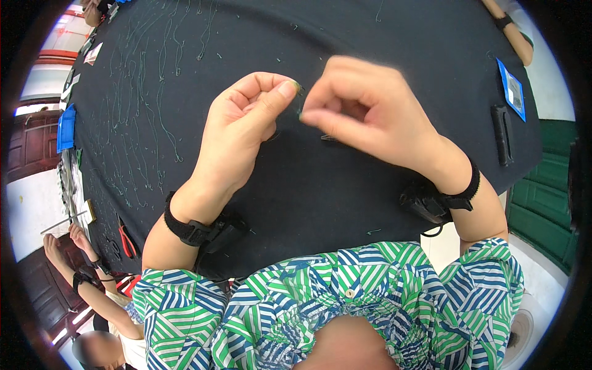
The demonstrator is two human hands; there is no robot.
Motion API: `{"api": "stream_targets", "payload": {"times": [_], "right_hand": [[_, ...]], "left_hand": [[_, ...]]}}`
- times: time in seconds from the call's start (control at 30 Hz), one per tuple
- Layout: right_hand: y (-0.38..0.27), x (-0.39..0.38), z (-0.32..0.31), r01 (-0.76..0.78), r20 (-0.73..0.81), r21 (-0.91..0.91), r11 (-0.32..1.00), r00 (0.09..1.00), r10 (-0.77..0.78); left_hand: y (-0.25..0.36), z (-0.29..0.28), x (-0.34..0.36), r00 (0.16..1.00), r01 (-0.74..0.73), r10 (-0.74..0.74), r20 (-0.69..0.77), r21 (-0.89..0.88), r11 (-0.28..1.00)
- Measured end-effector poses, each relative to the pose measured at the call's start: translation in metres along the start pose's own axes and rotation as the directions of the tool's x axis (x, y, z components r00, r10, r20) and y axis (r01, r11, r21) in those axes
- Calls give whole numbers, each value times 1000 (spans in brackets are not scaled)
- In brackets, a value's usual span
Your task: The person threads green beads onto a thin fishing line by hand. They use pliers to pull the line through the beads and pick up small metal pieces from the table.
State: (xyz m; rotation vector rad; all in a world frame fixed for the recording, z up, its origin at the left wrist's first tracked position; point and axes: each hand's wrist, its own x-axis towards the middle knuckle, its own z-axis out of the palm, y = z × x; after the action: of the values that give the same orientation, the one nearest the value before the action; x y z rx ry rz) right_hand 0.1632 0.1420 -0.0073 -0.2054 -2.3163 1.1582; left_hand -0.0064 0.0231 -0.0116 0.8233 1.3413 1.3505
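Note:
My left hand (243, 117) is closed in a pinch, thumb against forefinger. At its fingertips shows a tiny yellow-green piece, seemingly thin green line (298, 87); any small part inside the pinch is hidden. Just to its right, my right hand (370, 105) is slightly blurred, with forefinger and thumb curled together. A speck of the same green line shows at its thumb tip, close to the left fingertips but apart from them. Below the right hand, a few small thin metal bits (328, 138) lie on the black cloth (320, 197).
Several thin green lines (161, 80) with looped ends spread over the cloth's left side. Red-handled pliers (126, 239) and dark scissors (112, 248) lie near the left edge. A blue packet (512, 90) and a black case (503, 135) are at right. Other people's arms (92, 290) appear around the table.

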Motion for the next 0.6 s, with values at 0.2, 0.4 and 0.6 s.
{"api": "stream_targets", "payload": {"times": [0.2,0.4,0.6], "right_hand": [[-12,-9,10,131,383,-74,989,919,-93],[-18,-10,10,85,440,-47,995,896,-56],[-18,-12,9,115,473,-93,989,879,-58]], "left_hand": [[-2,-7,4,997,10,-27,-70,-228,974],[-1,0,2,990,8,-32,-139,-168,986],[0,2,1,995,-15,7,-103,-78,997]]}}
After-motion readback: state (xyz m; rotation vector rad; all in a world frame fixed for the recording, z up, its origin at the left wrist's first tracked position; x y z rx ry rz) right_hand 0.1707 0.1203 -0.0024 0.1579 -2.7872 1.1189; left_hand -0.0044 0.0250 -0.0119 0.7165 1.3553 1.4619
